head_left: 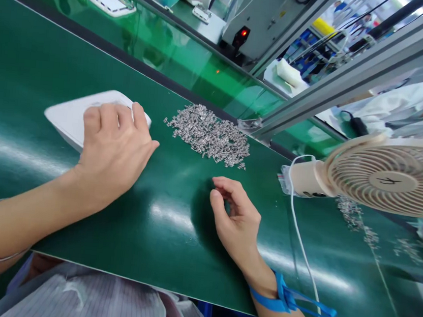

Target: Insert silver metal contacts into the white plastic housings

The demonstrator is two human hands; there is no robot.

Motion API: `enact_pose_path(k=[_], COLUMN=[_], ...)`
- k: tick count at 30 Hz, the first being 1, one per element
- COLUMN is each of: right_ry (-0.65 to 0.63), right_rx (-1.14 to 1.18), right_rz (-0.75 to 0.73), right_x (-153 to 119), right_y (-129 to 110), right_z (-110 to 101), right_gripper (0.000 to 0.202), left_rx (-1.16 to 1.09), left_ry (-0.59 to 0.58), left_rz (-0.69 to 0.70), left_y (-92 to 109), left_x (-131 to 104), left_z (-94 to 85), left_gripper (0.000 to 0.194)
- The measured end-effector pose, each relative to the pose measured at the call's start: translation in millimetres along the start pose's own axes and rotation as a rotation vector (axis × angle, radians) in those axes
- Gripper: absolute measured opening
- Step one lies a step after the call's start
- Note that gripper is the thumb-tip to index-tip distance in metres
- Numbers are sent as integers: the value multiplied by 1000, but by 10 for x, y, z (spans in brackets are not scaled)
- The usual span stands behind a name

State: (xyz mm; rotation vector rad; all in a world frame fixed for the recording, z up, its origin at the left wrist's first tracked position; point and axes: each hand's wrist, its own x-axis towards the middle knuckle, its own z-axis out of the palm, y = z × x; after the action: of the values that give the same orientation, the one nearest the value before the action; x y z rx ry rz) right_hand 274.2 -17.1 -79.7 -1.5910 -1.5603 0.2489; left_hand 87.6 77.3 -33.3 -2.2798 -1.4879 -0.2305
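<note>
My left hand (114, 147) is bent over a white plastic cover (69, 115) on the green bench, its fingers curled on the cover's upper side. Part of the cover is hidden beneath that hand. To the right of it lies a spread pile of small shiny metal clips (213, 136). Just in front of the pile, my right hand (238, 217) hovers with thumb and forefinger brought together in a pinch. Whatever is between those fingertips, if anything, is too small to tell. A blue strap (277, 292) circles my right wrist.
A beige fan (391, 176) stands at the right, its white cable (302, 240) running down across the green bench (174, 244). More small metal parts (351, 212) lie beyond it. A metal frame post (325, 79) rises behind the pile. Another white housing (112, 4) is on the far green surface.
</note>
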Motion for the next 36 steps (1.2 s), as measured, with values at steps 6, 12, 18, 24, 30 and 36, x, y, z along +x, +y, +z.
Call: enact_pose_path(k=[6, 12, 18, 24, 30, 36], right_ry=[-35, -31, 152, 199, 138, 148], right_rx=[-47, -107, -236, -354, -366, -343], right_rz=[-40, -44, 102, 262, 188, 158], right_x=[16, 40, 181, 397, 435, 401], right_y=[-5, -2, 358, 774, 787, 762], right_z=[-9, -6, -124, -286, -307, -289], right_gripper=[8, 7, 13, 28, 21, 20], left_rx=[-97, -162, -167, -149, -148, -177], left_ry=[-4, -46, -56, -70, -78, -96], left_rz=[374, 490, 510, 518, 530, 513], left_y=[163, 190, 159, 163, 152, 156], left_x=[-183, -248, -223, -233, -222, -212], left_z=[149, 159, 145, 158, 149, 144], left_gripper=[49, 54, 54, 54, 54, 54])
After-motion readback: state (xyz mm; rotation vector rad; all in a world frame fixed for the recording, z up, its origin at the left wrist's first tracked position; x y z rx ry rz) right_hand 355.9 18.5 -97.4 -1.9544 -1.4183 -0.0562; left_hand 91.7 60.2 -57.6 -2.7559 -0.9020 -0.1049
